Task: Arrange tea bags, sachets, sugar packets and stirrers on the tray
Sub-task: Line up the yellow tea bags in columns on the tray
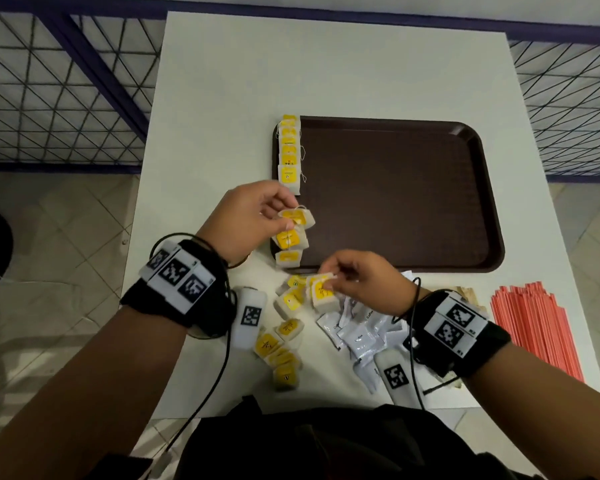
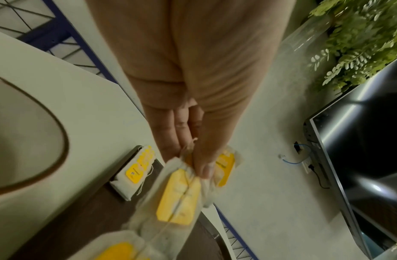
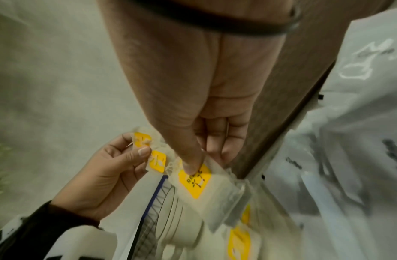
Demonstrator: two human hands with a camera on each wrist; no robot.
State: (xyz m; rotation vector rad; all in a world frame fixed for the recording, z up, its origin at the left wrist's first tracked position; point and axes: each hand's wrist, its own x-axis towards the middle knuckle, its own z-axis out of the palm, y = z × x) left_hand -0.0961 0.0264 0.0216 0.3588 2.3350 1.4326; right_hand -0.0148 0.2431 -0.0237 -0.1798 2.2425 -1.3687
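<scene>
A brown tray (image 1: 395, 195) lies on the white table, with a row of yellow-tagged tea bags (image 1: 289, 150) lined up along its left edge. My left hand (image 1: 286, 214) hovers over the tray's near left corner and pinches a tea bag (image 1: 297, 217). Two more tea bags (image 1: 289, 247) hang below it on tangled strings. In the left wrist view the thumb presses on the held tea bags (image 2: 179, 193). My right hand (image 1: 333, 278) pinches another tea bag (image 1: 323, 293) just off the tray's front edge; its thumb sits on the yellow tag (image 3: 194, 181).
Loose tea bags (image 1: 281, 351) lie heaped near the table's front edge. White sachets (image 1: 357, 337) lie to their right, under my right wrist. A bundle of red stirrers (image 1: 534, 327) sits at the right edge. A wire fence runs behind and beside the table.
</scene>
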